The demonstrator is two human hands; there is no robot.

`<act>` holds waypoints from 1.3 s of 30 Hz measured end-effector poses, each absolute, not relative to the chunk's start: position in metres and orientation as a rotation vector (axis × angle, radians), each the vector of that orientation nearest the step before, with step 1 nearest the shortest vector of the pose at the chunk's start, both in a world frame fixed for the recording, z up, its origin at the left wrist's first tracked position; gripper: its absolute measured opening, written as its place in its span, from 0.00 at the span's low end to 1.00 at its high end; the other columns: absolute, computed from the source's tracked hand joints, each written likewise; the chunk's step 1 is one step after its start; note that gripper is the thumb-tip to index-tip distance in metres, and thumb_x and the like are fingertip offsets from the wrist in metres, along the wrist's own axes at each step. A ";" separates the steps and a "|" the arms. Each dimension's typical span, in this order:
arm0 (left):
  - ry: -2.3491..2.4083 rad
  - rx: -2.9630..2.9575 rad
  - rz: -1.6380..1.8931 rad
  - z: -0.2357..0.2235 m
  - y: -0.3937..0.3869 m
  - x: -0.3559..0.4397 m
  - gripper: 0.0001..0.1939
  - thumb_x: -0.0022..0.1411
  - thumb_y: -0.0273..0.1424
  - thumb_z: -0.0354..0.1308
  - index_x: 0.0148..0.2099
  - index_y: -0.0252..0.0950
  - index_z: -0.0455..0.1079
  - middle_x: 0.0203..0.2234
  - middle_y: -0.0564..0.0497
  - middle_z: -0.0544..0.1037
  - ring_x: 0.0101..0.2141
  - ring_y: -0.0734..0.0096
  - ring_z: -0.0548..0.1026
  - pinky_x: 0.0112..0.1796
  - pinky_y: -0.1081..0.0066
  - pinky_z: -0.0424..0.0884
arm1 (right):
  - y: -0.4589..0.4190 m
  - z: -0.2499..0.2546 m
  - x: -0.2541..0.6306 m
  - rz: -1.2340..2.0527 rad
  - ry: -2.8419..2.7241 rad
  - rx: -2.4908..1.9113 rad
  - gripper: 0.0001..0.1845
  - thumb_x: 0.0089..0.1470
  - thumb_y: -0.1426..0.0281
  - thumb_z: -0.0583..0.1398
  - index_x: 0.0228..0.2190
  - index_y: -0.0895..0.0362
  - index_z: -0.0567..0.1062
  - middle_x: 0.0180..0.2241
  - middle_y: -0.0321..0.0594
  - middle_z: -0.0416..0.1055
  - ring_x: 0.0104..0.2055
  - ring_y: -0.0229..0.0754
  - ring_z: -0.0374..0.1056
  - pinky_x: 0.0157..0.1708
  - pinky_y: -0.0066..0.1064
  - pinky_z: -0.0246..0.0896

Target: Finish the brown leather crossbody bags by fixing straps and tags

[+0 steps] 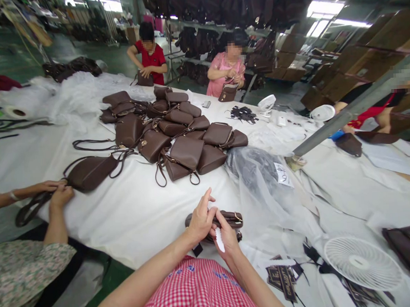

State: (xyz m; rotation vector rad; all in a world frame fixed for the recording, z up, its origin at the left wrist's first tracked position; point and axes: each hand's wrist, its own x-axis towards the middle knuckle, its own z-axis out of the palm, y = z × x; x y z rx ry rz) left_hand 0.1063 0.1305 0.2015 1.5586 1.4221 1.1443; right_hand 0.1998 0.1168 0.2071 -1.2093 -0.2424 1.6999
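In the head view, my left hand [201, 221] is raised over a small brown handbag [233, 219], with its fingers stretched out. Its thumb meets the fingertips of my right hand [227, 238]. A small white piece with a scalloped edge [219, 240] shows in the right hand, against the palm and fingers; its kind is unclear. The handbag lies on the white-covered table just beneath both hands, partly hidden by them. Gold-coloured metal and a zipped top show at its right end. A small black tag [197, 250] sticks out at its lower left.
A heap of brown handbags [187, 152] lies ahead. At right are a plastic-wrapped bundle [257, 173], black hang tags [282, 277], a white fan [362, 262] and a slanting metal pole [347, 107]. A co-worker's hands [59, 193] hold a bag strap at left; other people work across the table.
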 end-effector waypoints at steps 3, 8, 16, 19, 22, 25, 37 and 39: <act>1.438 1.591 1.019 0.207 0.131 0.104 0.15 0.65 0.32 0.47 0.49 0.37 0.70 0.41 0.48 0.72 0.33 0.72 0.71 0.41 0.70 0.68 | 0.120 0.206 0.200 1.646 -0.232 -1.206 0.21 0.35 0.59 0.71 0.24 0.57 0.69 0.13 0.25 0.60 0.13 0.28 0.53 0.11 0.20 0.46; 1.474 1.626 0.861 0.207 0.131 0.102 0.15 0.66 0.33 0.47 0.39 0.38 0.75 0.32 0.51 0.73 0.32 0.72 0.72 0.37 0.73 0.67 | 0.120 0.205 0.201 1.695 -0.270 -1.241 0.24 0.35 0.55 0.71 0.26 0.57 0.70 0.13 0.26 0.62 0.12 0.30 0.55 0.11 0.21 0.51; 1.495 1.617 1.020 0.202 0.140 0.101 0.15 0.65 0.30 0.47 0.33 0.35 0.73 0.28 0.51 0.72 0.30 0.72 0.70 0.34 0.74 0.65 | 0.120 0.234 0.216 1.846 -0.635 -1.376 0.27 0.34 0.60 0.72 0.36 0.60 0.73 0.27 0.38 0.75 0.25 0.36 0.72 0.23 0.24 0.71; 1.500 1.560 1.063 0.203 0.144 0.098 0.15 0.65 0.31 0.48 0.29 0.34 0.72 0.25 0.51 0.73 0.28 0.73 0.70 0.33 0.74 0.64 | 0.112 0.242 0.224 1.803 -0.941 -1.538 0.28 0.36 0.60 0.70 0.38 0.59 0.70 0.22 0.35 0.74 0.22 0.39 0.72 0.20 0.26 0.70; 1.462 1.483 1.067 0.203 0.144 0.099 0.15 0.63 0.33 0.50 0.27 0.34 0.72 0.23 0.52 0.74 0.27 0.73 0.69 0.31 0.75 0.64 | 0.106 0.246 0.231 1.518 -1.181 -1.618 0.22 0.41 0.56 0.66 0.35 0.56 0.69 0.19 0.32 0.72 0.19 0.40 0.71 0.15 0.26 0.67; 1.419 1.409 1.068 0.203 0.141 0.101 0.14 0.61 0.35 0.52 0.29 0.34 0.73 0.23 0.53 0.75 0.26 0.73 0.70 0.30 0.76 0.65 | 0.106 0.250 0.239 1.492 -1.321 -1.469 0.17 0.46 0.56 0.64 0.31 0.57 0.73 0.24 0.36 0.75 0.25 0.42 0.74 0.25 0.31 0.72; 1.406 1.491 1.084 0.204 0.130 0.103 0.12 0.61 0.28 0.48 0.42 0.35 0.71 0.27 0.54 0.78 0.27 0.75 0.73 0.32 0.76 0.66 | 0.122 0.256 0.259 1.486 -1.190 -1.368 0.22 0.48 0.52 0.63 0.32 0.59 0.76 0.28 0.41 0.75 0.18 0.32 0.64 0.13 0.21 0.56; 1.421 1.527 1.062 0.205 0.128 0.104 0.11 0.60 0.27 0.49 0.43 0.36 0.69 0.25 0.56 0.75 0.25 0.75 0.71 0.30 0.76 0.64 | 0.125 0.255 0.257 1.564 -1.057 -1.419 0.23 0.44 0.53 0.65 0.33 0.59 0.73 0.23 0.37 0.73 0.16 0.30 0.62 0.13 0.20 0.56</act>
